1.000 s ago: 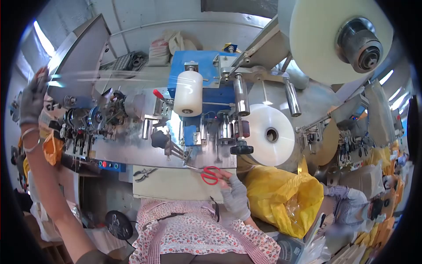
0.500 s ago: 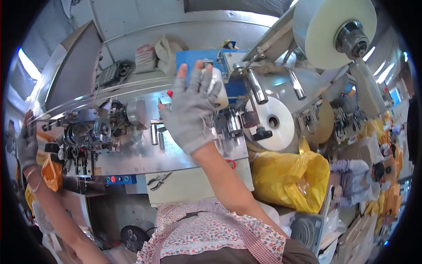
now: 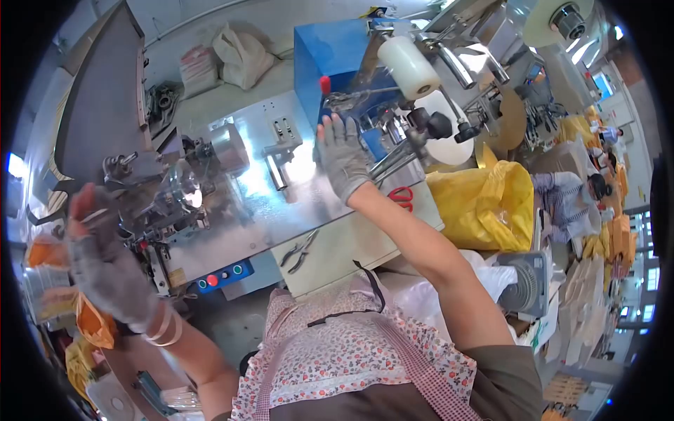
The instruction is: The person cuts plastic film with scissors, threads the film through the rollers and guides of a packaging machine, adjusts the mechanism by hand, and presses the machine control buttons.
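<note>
My right hand (image 3: 344, 158), in a grey fingerless-tipped glove, is over the metal machine table (image 3: 260, 203), fingers side by side and stretched out, near the rollers and the red-tipped lever (image 3: 325, 85). Nothing shows in it. My left hand (image 3: 109, 259), gloved too, is blurred at the left end of the machine, beside the metal wheels (image 3: 185, 186); whether it holds anything cannot be made out. Red-handled scissors (image 3: 401, 198) and grey pliers (image 3: 300, 251) lie on the pale board (image 3: 337, 256) at the front edge. A white roller (image 3: 409, 68) sits beside the blue housing (image 3: 330, 52).
A yellow bag (image 3: 484, 207) stands right of the board. The control box (image 3: 223, 278) is on the table's front edge. A tall metal panel (image 3: 98, 98) rises at the back left. A co-worker in a striped top (image 3: 570, 200) is at the right.
My right hand first left the scissors and rose open before the roller; now it is lower over the table. My left hand has come down and inward. The clear strands are no longer visible. The view has shifted.
</note>
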Tool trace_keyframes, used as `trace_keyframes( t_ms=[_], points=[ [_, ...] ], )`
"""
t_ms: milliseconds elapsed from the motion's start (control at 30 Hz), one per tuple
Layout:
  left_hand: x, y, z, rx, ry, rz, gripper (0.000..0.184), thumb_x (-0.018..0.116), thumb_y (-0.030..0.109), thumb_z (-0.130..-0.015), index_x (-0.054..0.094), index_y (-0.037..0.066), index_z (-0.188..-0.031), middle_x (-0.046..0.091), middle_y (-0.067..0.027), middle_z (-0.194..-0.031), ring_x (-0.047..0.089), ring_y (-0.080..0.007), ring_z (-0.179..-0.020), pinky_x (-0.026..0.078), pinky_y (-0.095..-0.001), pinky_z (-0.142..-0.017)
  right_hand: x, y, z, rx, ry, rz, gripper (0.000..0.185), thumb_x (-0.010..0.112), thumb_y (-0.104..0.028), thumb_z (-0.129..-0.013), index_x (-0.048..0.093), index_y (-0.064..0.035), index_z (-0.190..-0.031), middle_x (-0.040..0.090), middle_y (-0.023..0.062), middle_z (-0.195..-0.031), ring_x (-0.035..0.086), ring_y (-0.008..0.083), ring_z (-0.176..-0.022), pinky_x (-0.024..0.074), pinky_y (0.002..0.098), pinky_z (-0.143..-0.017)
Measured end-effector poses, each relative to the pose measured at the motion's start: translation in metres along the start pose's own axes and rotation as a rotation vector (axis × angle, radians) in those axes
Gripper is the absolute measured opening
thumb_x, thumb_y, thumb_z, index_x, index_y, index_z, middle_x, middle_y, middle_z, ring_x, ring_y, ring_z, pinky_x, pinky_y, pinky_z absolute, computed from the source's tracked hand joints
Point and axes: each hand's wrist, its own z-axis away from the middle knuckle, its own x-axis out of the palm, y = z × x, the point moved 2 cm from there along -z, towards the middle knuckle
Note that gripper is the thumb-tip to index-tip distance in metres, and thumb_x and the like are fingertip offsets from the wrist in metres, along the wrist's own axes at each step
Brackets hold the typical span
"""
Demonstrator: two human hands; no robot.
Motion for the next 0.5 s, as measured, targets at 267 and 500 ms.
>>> trace_keyframes(
  t_ms=[267, 500],
  points=[
    [-0.007, -0.081, 0.051, -0.23, -0.157, -0.123, 0.03, 0.045, 0.017, -0.095, 0.055, -0.007, -0.111, 0.062, -0.0169, -0.105, 0.06, -0.0231, -0.1, 0.047, -0.034, -0.091, 0.096, -0.055, 0.056, -0.001, -0.368, -0.049, 0.063, 0.045, -0.024, -0.082, 0.027, 0.0, -0.137, 0.024, 0.0149, -0.146, 0.017, 0.0327, -0.136, 0.0116, 0.0476, -0.111],
    [0.005, -0.157, 0.074, -0.493, -0.109, -0.108, 0.025, 0.049, 0.013, -0.093, 0.057, -0.007, -0.107, 0.061, -0.0162, -0.103, 0.059, -0.0252, -0.101, 0.048, -0.0378, -0.092, 0.133, -0.058, 0.089, 0.014, -0.777, -0.238, 0.095, 0.054, -0.052, -0.074, 0.013, 0.003, -0.141, 0.009, 0.0238, -0.147, 0.007, 0.0369, -0.137, 0.0025, 0.0462, -0.111]
  ],
)
